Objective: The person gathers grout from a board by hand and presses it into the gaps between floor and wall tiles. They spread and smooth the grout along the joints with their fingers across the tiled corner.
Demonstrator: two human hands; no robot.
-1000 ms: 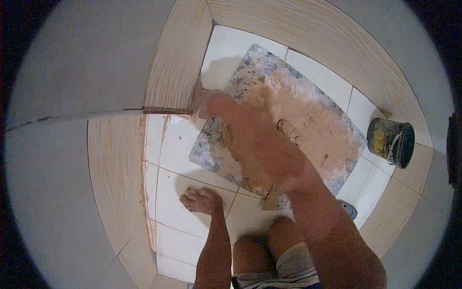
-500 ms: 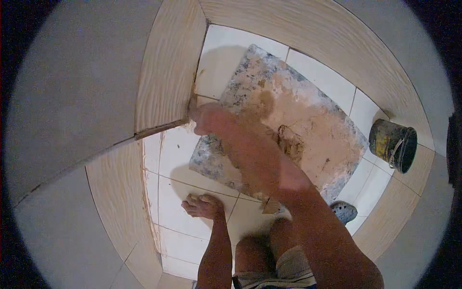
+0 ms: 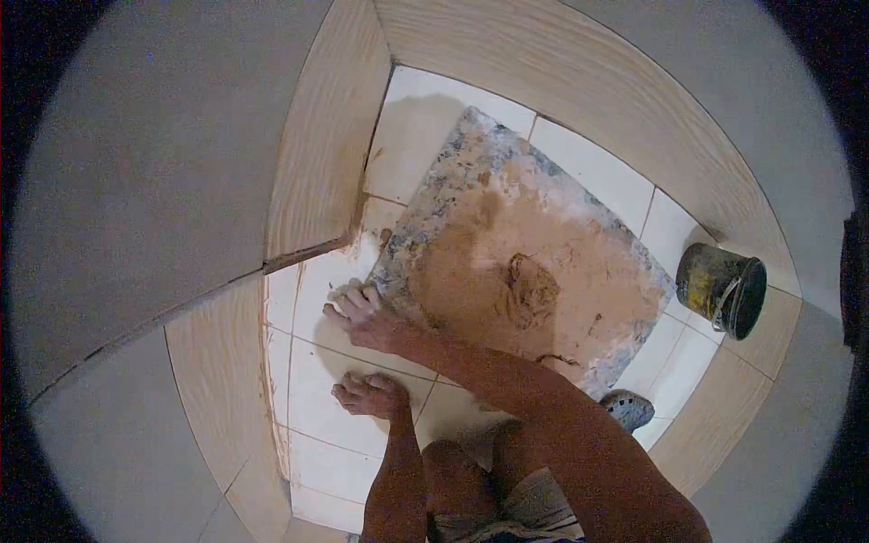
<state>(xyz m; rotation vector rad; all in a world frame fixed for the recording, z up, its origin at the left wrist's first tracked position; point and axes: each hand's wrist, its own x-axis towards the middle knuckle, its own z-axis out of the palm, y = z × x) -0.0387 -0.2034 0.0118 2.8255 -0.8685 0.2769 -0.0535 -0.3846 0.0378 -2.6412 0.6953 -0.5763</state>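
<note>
My right hand [image 3: 367, 324] is over the white floor tiles by the left corner of a speckled board [image 3: 425, 204]. Its whitish, dusty fingers are bent and spread, and nothing shows in them. Just below it, my left hand [image 3: 373, 395] is low over the tiles with loosely curled fingers, some gaps between them and no object visible. Wet brown-pink mortar [image 3: 462, 276] covers the middle of the board, with a rough lump [image 3: 531, 294] in it. My right forearm passes across the board's lower edge.
A dirty black bucket [image 3: 706, 282] with a wire handle lies tilted near the right wall. Beside the board's lower corner is a grey shoe with holes [image 3: 628, 410]. Wood-look tiles [image 3: 330, 145] line the walls, with an outward corner on the left. Mortar smears [image 3: 272, 362] mark the left floor edge.
My right hand has come back from the wall corner toward me, down to just above my left hand. The left hand stays in nearly the same place. The view has shifted slightly.
</note>
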